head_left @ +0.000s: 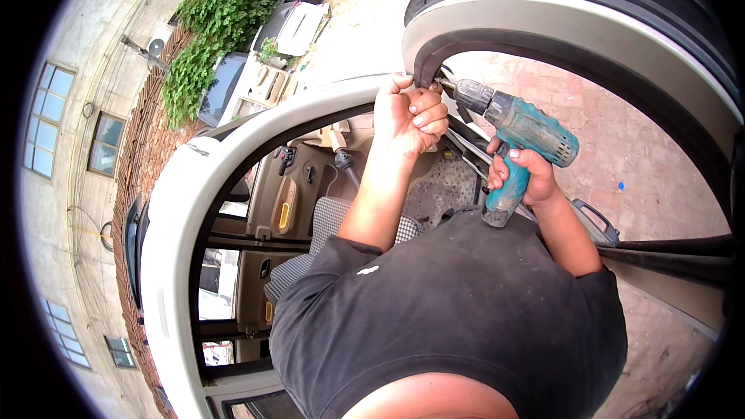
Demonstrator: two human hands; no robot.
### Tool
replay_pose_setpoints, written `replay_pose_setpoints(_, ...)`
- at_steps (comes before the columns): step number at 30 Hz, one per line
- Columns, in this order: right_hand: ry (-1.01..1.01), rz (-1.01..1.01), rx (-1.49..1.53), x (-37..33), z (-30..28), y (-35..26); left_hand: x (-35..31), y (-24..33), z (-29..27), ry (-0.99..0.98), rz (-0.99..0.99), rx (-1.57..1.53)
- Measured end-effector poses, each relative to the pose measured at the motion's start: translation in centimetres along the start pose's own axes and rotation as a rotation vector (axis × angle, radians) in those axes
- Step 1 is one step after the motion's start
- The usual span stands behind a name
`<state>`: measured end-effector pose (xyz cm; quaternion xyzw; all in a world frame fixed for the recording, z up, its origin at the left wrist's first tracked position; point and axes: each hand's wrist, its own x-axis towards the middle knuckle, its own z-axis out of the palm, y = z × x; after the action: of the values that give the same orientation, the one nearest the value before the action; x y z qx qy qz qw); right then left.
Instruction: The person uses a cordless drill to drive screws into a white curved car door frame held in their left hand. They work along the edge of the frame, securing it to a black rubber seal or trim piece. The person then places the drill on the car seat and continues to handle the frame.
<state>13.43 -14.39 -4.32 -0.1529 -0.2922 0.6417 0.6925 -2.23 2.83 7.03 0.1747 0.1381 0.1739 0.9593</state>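
My right hand (pixel 537 174) is wrapped round the grip of a worn teal cordless drill (pixel 535 130), with a finger near its trigger. The drill tilts so that its black chuck (pixel 472 96) points up and left, toward the corner of an open car door's window frame (pixel 497 25). Close to the bit's end, my left hand (pixel 413 118) is closed with its fingers curled in. Its thumb and fingertips meet at the dark inner edge of that frame. Whatever they pinch there is hidden.
The white car body (pixel 172 209) curves along my left. Inside show a checked seat (pixel 330 221), a beige door panel (pixel 289 194) and a grey floor (pixel 444 186). Brick paving (pixel 605 116) lies beyond the door's window opening. Loose car parts (pixel 299 27) and a green bush (pixel 225 15) stand far left.
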Motion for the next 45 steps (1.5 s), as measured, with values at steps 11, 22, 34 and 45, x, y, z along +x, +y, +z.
replay_pose_setpoints(11,-0.025,0.079,0.173,0.12,-0.01,-0.07,-0.05,0.10,0.01,-0.013,0.001,0.014)
replay_pose_setpoints(22,-0.024,0.110,0.221,-0.03,0.11,-0.22,0.14,0.15,-0.39,0.001,0.002,0.021)
replay_pose_setpoints(34,-0.030,0.120,0.223,0.01,0.28,-0.19,0.11,0.04,-0.58,-0.037,0.010,0.010)
replay_pose_setpoints(45,-0.033,0.102,0.212,0.04,0.37,-0.24,-0.08,-0.47,0.09,-0.011,0.042,0.030)
